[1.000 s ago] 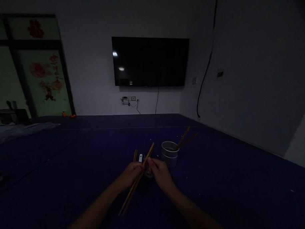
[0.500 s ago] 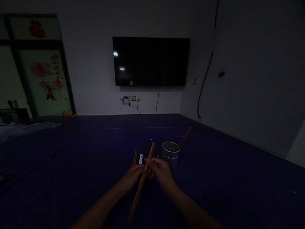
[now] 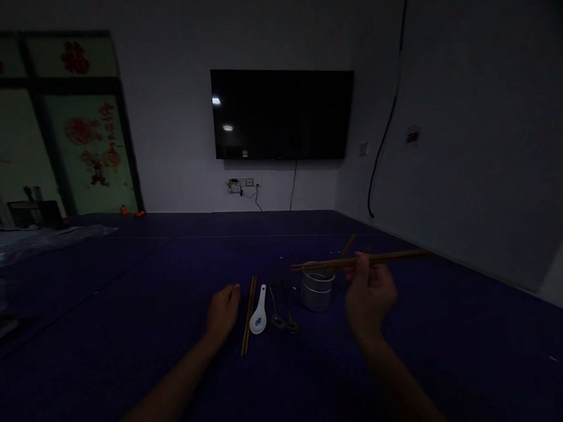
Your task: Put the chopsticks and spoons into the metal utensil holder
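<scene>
My right hand [image 3: 370, 294] is closed on a pair of wooden chopsticks [image 3: 398, 255], held nearly level, their thin ends reaching left across the top of a grey metal cup [image 3: 316, 295]. More chopsticks [image 3: 348, 244] lean out of that cup to the right. My left hand [image 3: 223, 311] has its fingers curled with nothing seen in them, just left of another pair of chopsticks [image 3: 249, 317] lying on the dark blue surface. Beside that pair lie a white soup spoon [image 3: 258, 321] with a blue mark and two metal spoons [image 3: 278, 322], [image 3: 292, 326].
The dark blue surface [image 3: 173, 288] runs back to a wall with a television [image 3: 282, 115] and sockets [image 3: 249, 182]. Crumpled clear plastic [image 3: 74, 235] lies at the left. A black cable [image 3: 381, 146] hangs down the right wall. The room is dim.
Both hands were together on the chopsticks. My right hand has carried them right and turned them nearly level by the cup; my left hand has let go and moved left, uncovering the spoons.
</scene>
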Motion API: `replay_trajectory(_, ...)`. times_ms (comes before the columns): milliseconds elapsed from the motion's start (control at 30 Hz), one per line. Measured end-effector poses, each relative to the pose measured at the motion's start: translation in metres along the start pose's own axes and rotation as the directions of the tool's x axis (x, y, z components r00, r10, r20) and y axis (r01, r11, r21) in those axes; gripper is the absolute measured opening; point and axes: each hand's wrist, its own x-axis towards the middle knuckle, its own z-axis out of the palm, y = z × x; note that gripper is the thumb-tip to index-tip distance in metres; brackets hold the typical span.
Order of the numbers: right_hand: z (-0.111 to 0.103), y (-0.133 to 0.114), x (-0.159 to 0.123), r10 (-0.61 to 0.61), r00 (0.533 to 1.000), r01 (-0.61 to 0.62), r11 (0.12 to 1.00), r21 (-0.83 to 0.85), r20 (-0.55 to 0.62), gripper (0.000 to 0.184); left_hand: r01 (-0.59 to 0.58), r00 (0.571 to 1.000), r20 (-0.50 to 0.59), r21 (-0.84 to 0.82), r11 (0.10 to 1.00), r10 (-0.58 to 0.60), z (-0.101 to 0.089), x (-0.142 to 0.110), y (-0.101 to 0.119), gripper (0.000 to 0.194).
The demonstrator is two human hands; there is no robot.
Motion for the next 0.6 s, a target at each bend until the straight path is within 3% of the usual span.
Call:
replay_trajectory(100, -0.007, 0.007, 0.013, -0.146, 0.989, 0.138, 0.965, -0.221, -0.022, 0.045, 0.014, 0.997, 0.076, 0.201, 0.979, -0.030, 0.000, 0.005, -0.008, 0.040)
replay_trajectory(233, -0.007, 0.014, 0.015, -0.240, 0.965, 0.263, 0.847, -0.462, 0.108, 0.046, 0.005, 0.989, 0.141, 0.286, 0.958, -0.047, 0.004, 0.001, -0.008, 0.039)
replay_trajectory(400, -0.003, 0.025, 0.012, -0.211, 0.945, 0.313, 0.800, -0.512, 0.250, 0.047, -0.024, 0.980, 0.195, 0.288, 0.957, -0.034, 0.006, -0.006, -0.004, 0.039)
replay_trajectory(600, -0.003, 0.040, 0.011, -0.176, 0.934, 0.324, 0.784, -0.529, 0.311, 0.046, -0.022, 0.976, 0.215, 0.286, 0.958, -0.042, 0.006, -0.006, -0.003, 0.038)
